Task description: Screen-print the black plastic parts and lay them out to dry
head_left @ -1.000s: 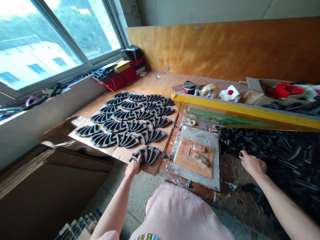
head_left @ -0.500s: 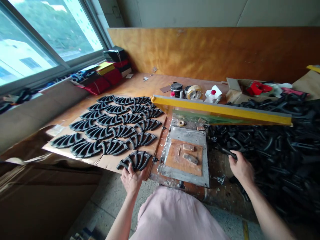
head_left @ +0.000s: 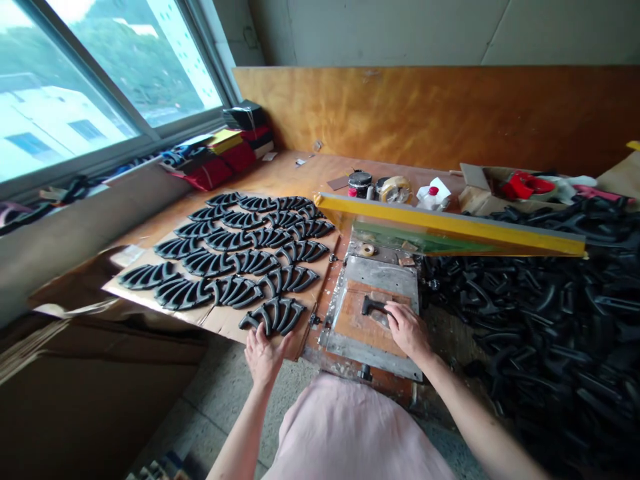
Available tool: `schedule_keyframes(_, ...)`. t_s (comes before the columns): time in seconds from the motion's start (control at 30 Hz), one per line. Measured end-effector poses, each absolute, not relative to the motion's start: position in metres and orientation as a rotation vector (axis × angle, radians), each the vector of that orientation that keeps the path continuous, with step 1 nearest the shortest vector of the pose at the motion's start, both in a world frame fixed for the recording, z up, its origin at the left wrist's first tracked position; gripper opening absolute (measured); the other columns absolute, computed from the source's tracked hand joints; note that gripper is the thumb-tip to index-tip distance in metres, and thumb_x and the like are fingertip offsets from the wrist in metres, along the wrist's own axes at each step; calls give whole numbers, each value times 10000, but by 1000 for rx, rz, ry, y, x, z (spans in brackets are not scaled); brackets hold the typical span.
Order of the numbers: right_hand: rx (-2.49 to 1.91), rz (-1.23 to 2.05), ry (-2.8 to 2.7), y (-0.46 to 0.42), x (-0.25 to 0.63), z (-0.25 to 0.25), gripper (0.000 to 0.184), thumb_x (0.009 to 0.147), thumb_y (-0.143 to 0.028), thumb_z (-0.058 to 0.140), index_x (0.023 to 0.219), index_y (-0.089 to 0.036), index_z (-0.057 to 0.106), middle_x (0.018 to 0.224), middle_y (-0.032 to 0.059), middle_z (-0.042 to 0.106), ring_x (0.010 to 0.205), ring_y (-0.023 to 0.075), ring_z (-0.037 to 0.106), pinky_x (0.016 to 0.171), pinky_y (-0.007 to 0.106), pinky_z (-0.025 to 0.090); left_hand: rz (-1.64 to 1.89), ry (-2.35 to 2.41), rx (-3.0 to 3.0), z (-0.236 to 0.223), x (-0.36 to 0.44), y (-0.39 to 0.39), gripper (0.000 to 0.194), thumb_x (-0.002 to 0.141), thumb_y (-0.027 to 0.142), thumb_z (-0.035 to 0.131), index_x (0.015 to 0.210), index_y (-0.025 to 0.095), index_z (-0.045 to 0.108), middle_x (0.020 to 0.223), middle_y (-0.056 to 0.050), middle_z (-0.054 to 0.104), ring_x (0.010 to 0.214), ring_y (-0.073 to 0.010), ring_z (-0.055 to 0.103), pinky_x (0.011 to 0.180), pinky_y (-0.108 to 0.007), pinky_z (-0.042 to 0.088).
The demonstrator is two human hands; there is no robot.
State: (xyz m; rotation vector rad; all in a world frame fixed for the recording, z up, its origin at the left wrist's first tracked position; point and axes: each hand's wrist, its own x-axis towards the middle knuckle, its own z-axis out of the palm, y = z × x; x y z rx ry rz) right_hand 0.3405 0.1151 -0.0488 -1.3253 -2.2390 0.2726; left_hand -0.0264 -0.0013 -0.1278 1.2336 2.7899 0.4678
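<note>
Fingers [head_left: 261, 335] of the left hand [head_left: 265, 359] lie spread and released, thumb apart, their tips against the near edge of a small fan [head_left: 274, 315] of black pieces, placed by the near right corner of a cardboard sheet [head_left: 220, 317]. Those pieces are slim and slightly curved, packed side by side, with a soft sheen along their ridges. Across from it, the right hand [head_left: 409, 333] grasps a single black part [head_left: 376, 306] by one end; its other end flares into a short crosspiece, pointing left. The part is over a brown board [head_left: 350, 312] on a grey metal plate [head_left: 383, 270]; it seems to touch the board, though a slight gap could be hidden. Farther up the sheet, more fans [head_left: 230, 240] run in curved rows. To the right spreads a loose heap [head_left: 540, 320] of similar black parts. Beyond the plate slants a yellow-edged bar [head_left: 450, 222]; behind it are a dark jar [head_left: 360, 181] and a carton [head_left: 474, 179]. An upright wooden panel [head_left: 400, 113] backs the bench.
</note>
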Motion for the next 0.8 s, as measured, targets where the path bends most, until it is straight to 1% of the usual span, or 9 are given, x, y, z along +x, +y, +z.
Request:
schedule_keyframes(0.07, -1259, 206, -2289, 116, 337, -50, 284, 950, -204, 443, 1153, -194, 642, 1256, 101, 641, 1155, 244, 587, 1008, 426, 475, 521, 2774, 1218, -131, -27, -6, 911, 759, 680, 563, 1429, 99, 351, 1451, -240, 433, 1410, -338, 329, 1128, -453, 291)
schedule_keyframes(0.2, -1100, 101, -2431, 120, 330, -57, 406, 972, -321, 469, 1350, -197, 553, 1411, 100, 538, 1329, 278, 456, 1085, 483, 397, 603, 2758, 1184, -136, -25, -17, 894, 765, 667, 573, 1406, 72, 390, 1430, -249, 463, 1412, -353, 329, 1149, -461, 278)
schedule_keyframes(0.3, -1017, 63, -2510, 123, 326, -60, 406, 975, -366, 473, 1326, -190, 579, 1383, 113, 562, 1354, 323, 423, 1089, 573, 353, 652, 2751, 1106, -138, -23, -30, 875, 778, 659, 567, 1416, 88, 385, 1451, -244, 443, 1419, -359, 322, 1152, -482, 279)
schedule_keyframes(0.33, -1002, 68, -2499, 122, 324, -59, 397, 976, -367, 474, 1306, -182, 596, 1366, 120, 576, 1353, 330, 423, 1086, 583, 351, 674, 2754, 1064, -138, -21, -36, 874, 777, 659, 570, 1419, 96, 381, 1460, -244, 432, 1424, -356, 317, 1152, -484, 282)
schedule_keyframes(0.4, -959, 138, -2452, 117, 315, -54, 371, 978, -349, 476, 1270, -173, 621, 1326, 122, 607, 1342, 322, 441, 1079, 552, 378, 714, 2763, 973, -139, -19, -48, 873, 774, 659, 577, 1421, 109, 376, 1471, -240, 421, 1429, -351, 312, 1155, -487, 281)
schedule_keyframes(0.5, -849, 419, -2421, 94, 292, -44, 300, 987, -299, 459, 1172, -190, 669, 1206, 93, 681, 1229, 263, 559, 1033, 438, 455, 742, 2764, 860, -144, -16, -70, 858, 782, 658, 565, 1419, 114, 378, 1468, -230, 430, 1430, -348, 313, 1157, -492, 284)
schedule_keyframes(0.6, -804, 805, -2432, 57, 262, -41, 324, 1004, -282, 388, 1080, -205, 694, 1036, 84, 729, 1004, 212, 672, 889, 341, 532, 756, 2758, 787, -152, -17, -91, 837, 786, 647, 563, 1405, 110, 391, 1440, -217, 465, 1419, -342, 335, 1160, -476, 288)
schedule_keyframes(0.67, -828, 1040, -2444, 32, 241, -43, 350, 1002, -286, 362, 1076, -217, 698, 964, 77, 739, 900, 202, 693, 802, 307, 542, 774, 2751, 745, -158, -24, -102, 810, 789, 629, 567, 1394, 116, 400, 1426, -205, 484, 1406, -336, 361, 1163, -462, 287)
schedule_keyframes(0.8, -1022, 1463, -2426, 5, 204, -53, 311, 946, -309, 428, 1002, -264, 730, 904, 35, 751, 855, 207, 699, 768, 294, 523, 756, 2678, 625, -167, -60, -113, 786, 807, 615, 537, 1382, 96, 404, 1401, -220, 512, 1360, -334, 432, 1133, -454, 331)
